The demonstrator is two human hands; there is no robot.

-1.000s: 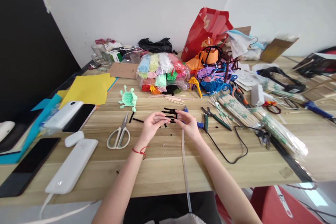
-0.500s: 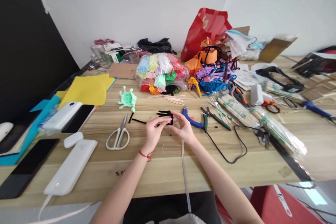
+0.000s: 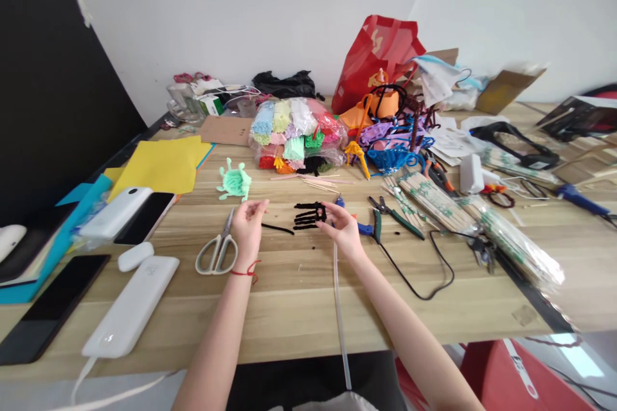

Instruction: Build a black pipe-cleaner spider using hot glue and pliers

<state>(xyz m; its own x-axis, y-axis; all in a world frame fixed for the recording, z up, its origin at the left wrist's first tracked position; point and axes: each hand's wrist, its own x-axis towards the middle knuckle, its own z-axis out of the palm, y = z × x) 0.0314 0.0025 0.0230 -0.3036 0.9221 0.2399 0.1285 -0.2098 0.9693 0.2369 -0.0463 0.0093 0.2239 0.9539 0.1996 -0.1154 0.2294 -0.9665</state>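
Near the middle of the counter (image 3: 289, 308), the right hand (image 3: 340, 226) grips one black frame (image 3: 307, 215) by its right end, with thumb and fingers. The frame has four or five thin bars, too small to count for sure. They point toward the left hand (image 3: 249, 223), which is well apart from the frame, its fingertips bunched up; you cannot tell if it pinches anything. One black stick (image 3: 279, 228) lies between the two hands. Just beside the left hand is one pair of scissors (image 3: 219, 247), and past them sits one green toy (image 3: 234, 182). By the right hand is one blue glue gun (image 3: 365, 229), partly hidden behind it, then one pair of cutters (image 3: 409, 225). On the left are two phones (image 3: 53, 302) and two white power banks (image 3: 130, 308). One clear bag (image 3: 294, 125) holds lots of bright bundles, too shiny to count. Clear packs (image 3: 438, 199) on the right hold many thin sticks. One red bag (image 3: 366, 70) stands at the back, its inside out of sight. The heap (image 3: 380, 131) before it is orange, purple and blue, too tangled to make out. A dark box (image 3: 578, 119) is cut off at the right edge.
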